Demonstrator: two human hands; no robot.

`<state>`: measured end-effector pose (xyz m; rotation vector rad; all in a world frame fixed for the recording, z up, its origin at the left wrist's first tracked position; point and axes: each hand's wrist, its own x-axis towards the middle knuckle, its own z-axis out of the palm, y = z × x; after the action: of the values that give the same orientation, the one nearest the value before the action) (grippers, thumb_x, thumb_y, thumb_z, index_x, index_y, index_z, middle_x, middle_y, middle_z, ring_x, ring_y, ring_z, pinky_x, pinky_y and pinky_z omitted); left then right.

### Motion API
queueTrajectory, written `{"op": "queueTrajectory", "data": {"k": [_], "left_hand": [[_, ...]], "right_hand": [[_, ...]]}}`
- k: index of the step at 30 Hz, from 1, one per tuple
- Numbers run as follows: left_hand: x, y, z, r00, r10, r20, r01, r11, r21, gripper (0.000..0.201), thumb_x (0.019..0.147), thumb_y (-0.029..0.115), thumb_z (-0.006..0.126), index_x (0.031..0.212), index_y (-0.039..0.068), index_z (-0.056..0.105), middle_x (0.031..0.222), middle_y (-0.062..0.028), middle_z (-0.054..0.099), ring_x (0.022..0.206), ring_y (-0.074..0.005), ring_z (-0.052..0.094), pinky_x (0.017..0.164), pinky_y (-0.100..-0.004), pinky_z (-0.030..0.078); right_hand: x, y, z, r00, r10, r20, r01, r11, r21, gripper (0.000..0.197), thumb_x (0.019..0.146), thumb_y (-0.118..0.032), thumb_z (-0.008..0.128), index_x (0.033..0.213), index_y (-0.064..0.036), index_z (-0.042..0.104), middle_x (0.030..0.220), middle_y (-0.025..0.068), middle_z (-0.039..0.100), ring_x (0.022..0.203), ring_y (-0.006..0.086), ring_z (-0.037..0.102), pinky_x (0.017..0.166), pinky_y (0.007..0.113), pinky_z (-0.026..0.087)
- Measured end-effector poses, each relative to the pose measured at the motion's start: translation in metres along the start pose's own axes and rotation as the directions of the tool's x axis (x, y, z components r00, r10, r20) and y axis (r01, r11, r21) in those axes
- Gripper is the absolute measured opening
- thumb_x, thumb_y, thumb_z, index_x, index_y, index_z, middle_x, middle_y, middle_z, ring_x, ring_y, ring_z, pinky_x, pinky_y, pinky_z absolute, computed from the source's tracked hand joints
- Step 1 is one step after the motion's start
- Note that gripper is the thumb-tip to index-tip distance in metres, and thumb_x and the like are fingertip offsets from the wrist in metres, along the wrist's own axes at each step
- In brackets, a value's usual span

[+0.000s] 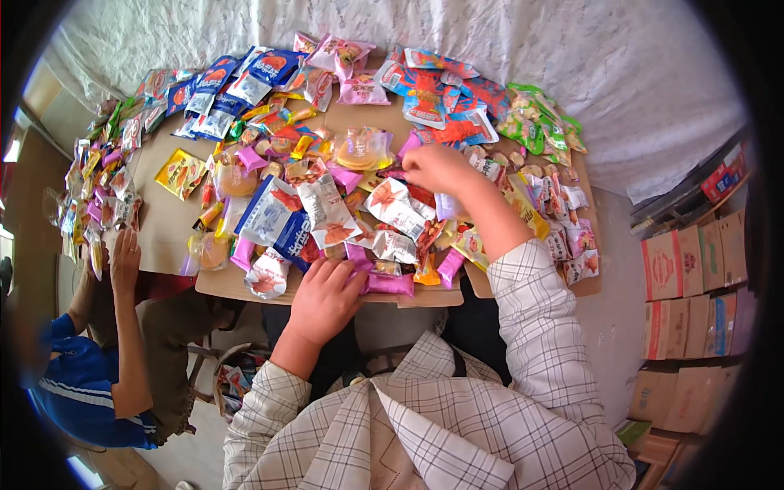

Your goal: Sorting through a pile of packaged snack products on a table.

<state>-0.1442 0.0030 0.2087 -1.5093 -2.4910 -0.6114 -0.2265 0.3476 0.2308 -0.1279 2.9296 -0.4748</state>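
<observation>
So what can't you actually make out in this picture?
- Head view: whatever the right hand is picking is hidden under its fingers.
- The pink packet is partly covered by the left hand.
- The cardboard boxes are darkened and cut off by the lens rim.

So the left hand [325, 298] sits at the near edge of the bench [167, 229], fingers resting on a shiny pink wrapped snack bar [384, 284] that lies flat, long side along the edge. Another pink bar [450, 267] lies just to its right, tilted. The right hand [437, 169] is further out over the middle of the pile, fingers curled down onto small packets, next to a white pouch with an orange picture [396, 208] lying flat, a bit crumpled. Can't tell exactly what it's pinching.
</observation>
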Motion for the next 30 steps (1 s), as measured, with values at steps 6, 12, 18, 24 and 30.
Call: {"op": "queueTrajectory", "data": {"k": [6,12,18,24,30], "left_hand": [[0.001,0.001,0.0,0.999,-0.013,0.037,0.013,1.0,-0.002,0.049,0.072,0.024,0.083,0.117,0.009,0.069,0.118,-0.0078,0.064,0.114,-0.0296,0.062,0.102,-0.0467,0.049],[0.0,0.001,-0.001,1.0,-0.008,0.026,0.008,1.0,0.003,0.049,0.072,0.025,0.083,0.117,0.009,0.069,0.117,-0.0079,0.064,0.112,-0.0297,0.062,0.101,-0.0461,0.05],[-0.001,0.001,0.0,1.0,-0.007,0.027,0.007,1.0,0.003,0.05,0.072,0.024,0.083,0.118,0.009,0.069,0.117,-0.0083,0.064,0.111,-0.0299,0.062,0.1,-0.0457,0.05],[-0.001,0.001,-0.001,1.0,0.004,0.026,-0.004,1.0,0.019,0.048,0.074,0.024,0.082,0.117,0.009,0.069,0.116,-0.0082,0.065,0.11,-0.0294,0.062,0.1,-0.0452,0.049],[-0.001,0.002,0.0,1.0,-0.006,0.024,0.006,1.0,0.007,0.047,0.074,0.025,0.082,0.116,0.009,0.069,0.117,-0.0077,0.065,0.111,-0.0282,0.062,0.101,-0.0454,0.049]], "right_hand": [[-0.017,-0.016,0.024,0.996,-0.056,-0.069,0.043,0.983,-0.18,0.046,0.083,-0.028,0.08,0.123,-0.0082,0.07,0.117,0.0152,0.073,0.114,0.037,0.066,0.098,0.047,0.054],[-0.026,-0.013,0.027,1.0,0.023,-0.01,-0.025,0.945,-0.325,0.045,0.08,-0.021,0.08,0.121,-0.0079,0.065,0.125,0.0153,0.067,0.124,0.0343,0.063,0.1,0.05,0.055],[-0.027,-0.011,0.035,0.995,0.061,-0.075,-0.076,0.973,-0.219,0.046,0.081,-0.02,0.08,0.122,-0.0072,0.064,0.127,0.0153,0.067,0.122,0.0369,0.065,0.101,0.051,0.055],[-0.025,-0.019,0.027,0.981,0.192,0.026,-0.183,0.964,-0.195,0.041,0.082,-0.026,0.078,0.118,-0.0086,0.068,0.113,0.0176,0.075,0.106,0.0395,0.07,0.091,0.053,0.055],[-0.056,-0.021,-0.004,0.971,-0.152,-0.182,0.144,0.988,-0.053,0.027,0.08,-0.016,0.077,0.105,-0.0079,0.071,0.104,0.0132,0.076,0.1,0.0347,0.072,0.088,0.053,0.054]]}}
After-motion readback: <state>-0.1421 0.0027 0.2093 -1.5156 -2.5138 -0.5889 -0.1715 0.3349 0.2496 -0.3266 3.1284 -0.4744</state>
